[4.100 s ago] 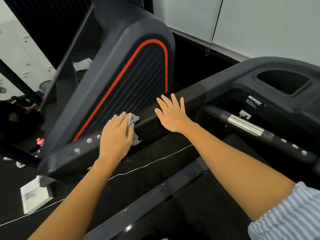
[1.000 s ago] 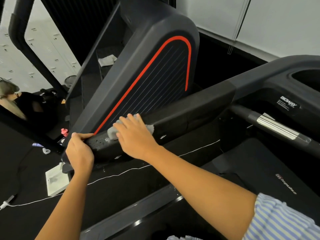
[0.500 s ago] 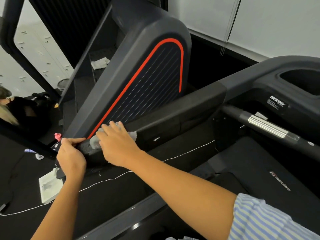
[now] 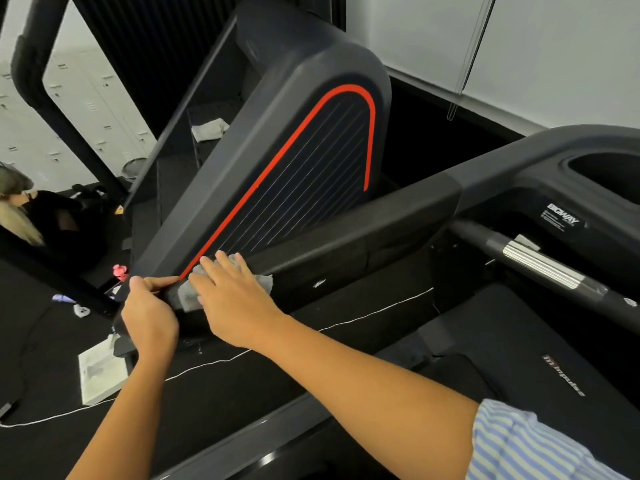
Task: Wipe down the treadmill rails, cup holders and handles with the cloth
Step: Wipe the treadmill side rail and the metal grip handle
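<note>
The black padded left rail (image 4: 363,233) of the treadmill runs from the console down to the lower left. Near its lower end lies a grey cloth (image 4: 188,294), mostly under my right hand (image 4: 232,303), which presses it flat on the rail with straight fingers. My left hand (image 4: 149,315) grips the very end of the rail, thumb on top and fingers curled round it. A cup holder (image 4: 606,176) opens in the console at the far right. A black handle with a ribbed silver sensor (image 4: 540,266) runs below the console.
A tall dark panel with a red stripe (image 4: 298,161) of a neighbouring machine leans right behind the rail. The treadmill belt (image 4: 519,358) lies at the lower right. A white cord (image 4: 207,363) and a white box (image 4: 98,377) lie on the black floor. A person (image 4: 20,209) sits at the far left.
Four seconds ago my left hand held the cloth and my right lay flat on the rail. Now my right hand has the cloth, slid toward the rail's end, and my left grips that end.
</note>
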A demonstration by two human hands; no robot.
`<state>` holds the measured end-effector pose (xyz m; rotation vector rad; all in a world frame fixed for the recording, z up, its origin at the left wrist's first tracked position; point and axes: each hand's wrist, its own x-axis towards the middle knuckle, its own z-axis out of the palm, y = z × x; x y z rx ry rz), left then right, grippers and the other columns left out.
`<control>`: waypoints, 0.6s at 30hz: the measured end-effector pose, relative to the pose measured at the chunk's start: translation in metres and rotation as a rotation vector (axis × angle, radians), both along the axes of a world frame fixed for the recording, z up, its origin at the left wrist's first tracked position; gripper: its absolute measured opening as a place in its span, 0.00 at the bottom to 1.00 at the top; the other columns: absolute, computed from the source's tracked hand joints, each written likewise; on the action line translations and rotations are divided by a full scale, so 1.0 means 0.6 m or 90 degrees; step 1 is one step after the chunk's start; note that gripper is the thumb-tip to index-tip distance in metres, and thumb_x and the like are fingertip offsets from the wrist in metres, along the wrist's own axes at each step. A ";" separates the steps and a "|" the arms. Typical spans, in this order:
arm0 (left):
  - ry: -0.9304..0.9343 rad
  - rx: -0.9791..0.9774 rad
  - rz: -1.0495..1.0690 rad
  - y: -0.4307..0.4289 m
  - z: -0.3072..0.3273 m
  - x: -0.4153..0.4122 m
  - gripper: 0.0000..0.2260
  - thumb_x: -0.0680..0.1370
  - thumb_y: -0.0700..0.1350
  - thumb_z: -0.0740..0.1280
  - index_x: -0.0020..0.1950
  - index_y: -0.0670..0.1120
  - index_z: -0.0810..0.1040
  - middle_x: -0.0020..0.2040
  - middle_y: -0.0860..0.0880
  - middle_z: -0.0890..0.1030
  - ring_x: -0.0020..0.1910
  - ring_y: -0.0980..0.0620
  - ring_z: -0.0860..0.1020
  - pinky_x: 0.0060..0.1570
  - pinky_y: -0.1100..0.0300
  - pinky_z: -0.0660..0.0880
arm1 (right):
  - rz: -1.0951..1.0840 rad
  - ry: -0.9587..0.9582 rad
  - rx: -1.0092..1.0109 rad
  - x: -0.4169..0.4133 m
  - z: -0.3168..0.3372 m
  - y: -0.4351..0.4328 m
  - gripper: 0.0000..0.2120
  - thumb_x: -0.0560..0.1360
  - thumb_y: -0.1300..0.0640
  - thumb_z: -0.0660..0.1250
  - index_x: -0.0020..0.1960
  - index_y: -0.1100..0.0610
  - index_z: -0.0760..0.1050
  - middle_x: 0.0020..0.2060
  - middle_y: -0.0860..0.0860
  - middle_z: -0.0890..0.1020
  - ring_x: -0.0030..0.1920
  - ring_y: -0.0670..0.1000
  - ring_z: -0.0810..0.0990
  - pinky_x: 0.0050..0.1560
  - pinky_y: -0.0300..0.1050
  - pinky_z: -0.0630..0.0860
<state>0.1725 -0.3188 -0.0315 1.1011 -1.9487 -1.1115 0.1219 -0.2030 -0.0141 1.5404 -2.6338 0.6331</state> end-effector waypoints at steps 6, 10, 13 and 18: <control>0.014 0.032 -0.003 -0.008 0.000 0.000 0.35 0.66 0.58 0.41 0.50 0.37 0.79 0.52 0.43 0.80 0.53 0.44 0.73 0.56 0.51 0.66 | 0.182 -0.115 0.000 0.009 -0.012 0.042 0.27 0.76 0.70 0.57 0.73 0.60 0.60 0.75 0.56 0.58 0.76 0.54 0.49 0.74 0.48 0.40; -0.012 0.089 0.003 -0.014 0.011 0.001 0.29 0.75 0.54 0.41 0.42 0.47 0.81 0.50 0.42 0.80 0.52 0.43 0.73 0.60 0.49 0.66 | 0.099 -0.416 -0.157 0.001 0.009 0.086 0.21 0.80 0.64 0.54 0.72 0.56 0.63 0.73 0.52 0.64 0.74 0.47 0.57 0.74 0.41 0.51; -0.036 0.086 -0.013 -0.009 0.021 -0.001 0.27 0.77 0.52 0.42 0.44 0.48 0.81 0.52 0.46 0.80 0.53 0.46 0.72 0.59 0.52 0.64 | -0.015 -0.521 -0.279 -0.010 0.027 0.103 0.19 0.80 0.61 0.56 0.70 0.53 0.67 0.65 0.51 0.74 0.61 0.43 0.71 0.64 0.36 0.66; 0.070 -0.098 -0.085 0.045 0.055 -0.004 0.18 0.79 0.49 0.50 0.57 0.45 0.77 0.56 0.46 0.74 0.58 0.55 0.70 0.62 0.62 0.63 | -0.113 -0.670 -0.413 -0.030 0.051 0.099 0.15 0.80 0.56 0.57 0.66 0.49 0.68 0.62 0.48 0.75 0.61 0.44 0.74 0.59 0.39 0.73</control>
